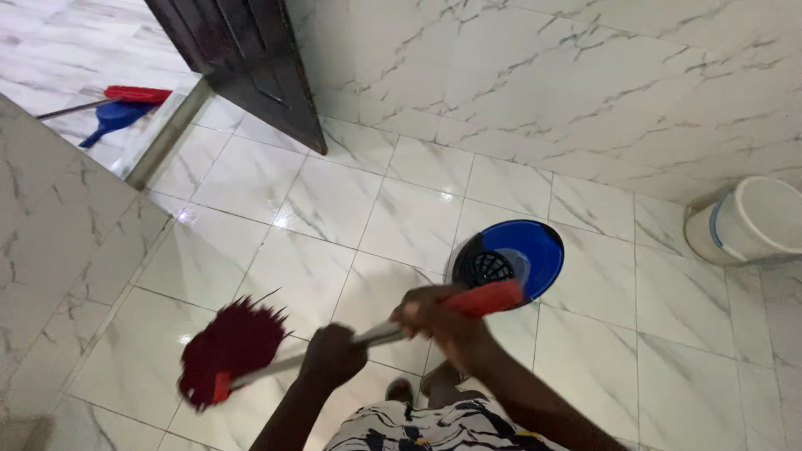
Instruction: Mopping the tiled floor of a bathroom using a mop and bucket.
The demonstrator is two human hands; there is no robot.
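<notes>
The person holds a mop [334, 351] in both hands above a white marble-patterned tiled floor [334, 209]. The left hand [332, 354] is clenched around the metal shaft, on the side away from the blue bucket [522, 250]. The right hand [434, 313] grasps the shaft where it meets the red grip [489, 297], its fingers wrapped tightly, just in front of the bucket as the camera sees it. The mop runs slantwise from the bucket's near edge out to the left, and its dark red stringy head [230, 347] hangs well away from the bucket, blurred, so whether it touches the floor cannot be told.

The bucket stands on the floor with a black slotted wringer basket [484, 267] set in its near side. Far to the bucket's right a white bucket [752, 221] stands against the marble wall [585, 83]. Beyond the blue bucket, up and to the left, a dark door [251, 58] stands open. Past the doorway, much farther from the bucket, lie a blue dustpan [115, 117] and a red brush [134, 93] with a metal handle. The person's feet [418, 386] show just below the hands, on the near side of the bucket.
</notes>
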